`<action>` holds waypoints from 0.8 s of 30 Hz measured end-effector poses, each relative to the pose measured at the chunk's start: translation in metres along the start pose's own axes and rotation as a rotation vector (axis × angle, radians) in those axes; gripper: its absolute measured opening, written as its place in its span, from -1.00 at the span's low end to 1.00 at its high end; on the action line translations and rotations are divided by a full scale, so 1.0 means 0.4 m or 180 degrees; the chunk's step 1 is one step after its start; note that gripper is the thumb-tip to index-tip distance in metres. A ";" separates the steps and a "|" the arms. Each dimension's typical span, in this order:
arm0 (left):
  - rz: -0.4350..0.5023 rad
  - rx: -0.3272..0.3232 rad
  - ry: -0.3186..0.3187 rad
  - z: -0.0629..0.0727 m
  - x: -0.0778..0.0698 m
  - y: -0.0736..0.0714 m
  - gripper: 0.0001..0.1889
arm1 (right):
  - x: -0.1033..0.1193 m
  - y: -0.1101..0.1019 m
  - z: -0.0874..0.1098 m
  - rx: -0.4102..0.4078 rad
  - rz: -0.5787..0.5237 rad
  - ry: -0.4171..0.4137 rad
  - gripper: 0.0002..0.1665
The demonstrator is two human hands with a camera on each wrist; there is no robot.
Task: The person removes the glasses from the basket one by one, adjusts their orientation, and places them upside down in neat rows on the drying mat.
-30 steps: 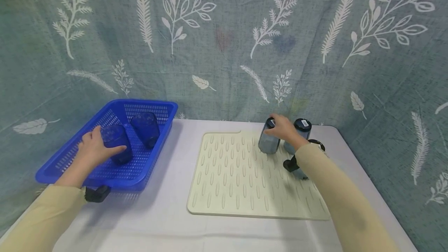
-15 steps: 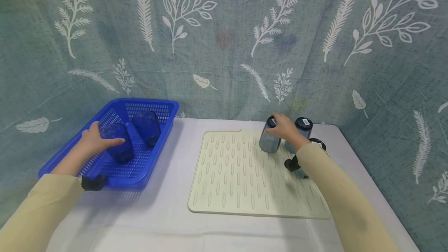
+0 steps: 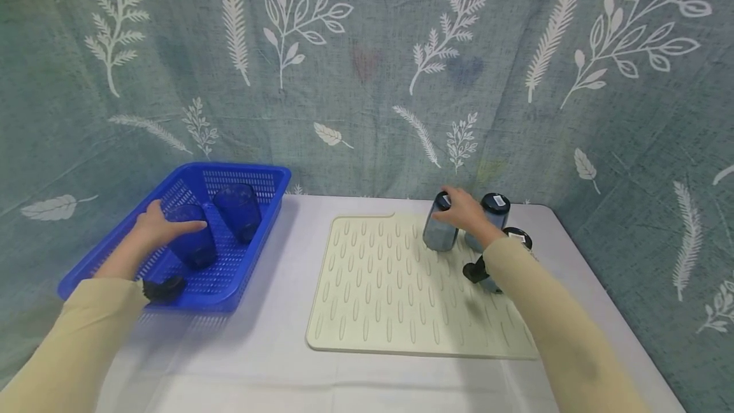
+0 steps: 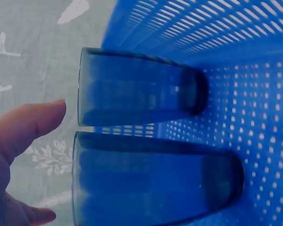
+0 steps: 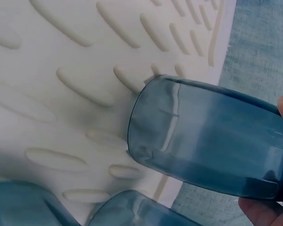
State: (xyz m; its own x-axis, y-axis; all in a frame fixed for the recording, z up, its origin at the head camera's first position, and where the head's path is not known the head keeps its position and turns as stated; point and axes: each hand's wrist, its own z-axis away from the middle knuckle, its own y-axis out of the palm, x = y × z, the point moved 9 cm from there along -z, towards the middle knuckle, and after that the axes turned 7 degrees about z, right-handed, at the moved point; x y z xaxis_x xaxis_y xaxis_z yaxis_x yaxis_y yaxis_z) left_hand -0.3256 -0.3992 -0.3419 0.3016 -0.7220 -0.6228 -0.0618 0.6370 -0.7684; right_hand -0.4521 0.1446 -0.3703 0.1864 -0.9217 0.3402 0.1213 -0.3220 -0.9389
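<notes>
My left hand [image 3: 151, 231] is over the blue basket [image 3: 243, 273], thumb and fingers spread near the rim of a blue drinking glass [image 3: 195, 247]. A second glass [image 3: 239, 212] stands rim-up beside it. In the left wrist view, a gap shows between the thumb [image 4: 42, 120] and both rims. On the right, my right hand [image 3: 467, 214] grips an upside-down blue glass [image 5: 207, 136] by its base, over the cream drying mat [image 3: 373, 285]. The rim of that glass is right at the mat's surface in the right wrist view.
Two more upside-down glasses stand at the mat's right side, one behind [image 3: 496, 208] and one nearer [image 3: 518, 234], partly hidden by my right sleeve [image 3: 550, 311]. A patterned cloth [image 3: 367, 81] hangs behind the white-covered table [image 3: 229, 362].
My left wrist has risen and turned a little, with the hand still over the same glass. My right hand keeps its grip on the glass, in the same place.
</notes>
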 end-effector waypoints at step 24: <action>0.1098 0.0204 -0.0546 -0.042 0.093 0.049 0.24 | 0.003 0.001 0.008 -0.0040 -0.0178 0.0015 -0.12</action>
State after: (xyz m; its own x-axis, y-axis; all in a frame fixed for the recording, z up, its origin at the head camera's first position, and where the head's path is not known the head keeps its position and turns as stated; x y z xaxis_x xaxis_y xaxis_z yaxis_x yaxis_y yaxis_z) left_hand -0.3317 -0.4183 -0.3826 0.4285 -0.4101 -0.8051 -0.1295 0.8540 -0.5039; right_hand -0.4486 0.1442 -0.3700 0.1751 -0.9032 0.3918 0.1192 -0.3756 -0.9191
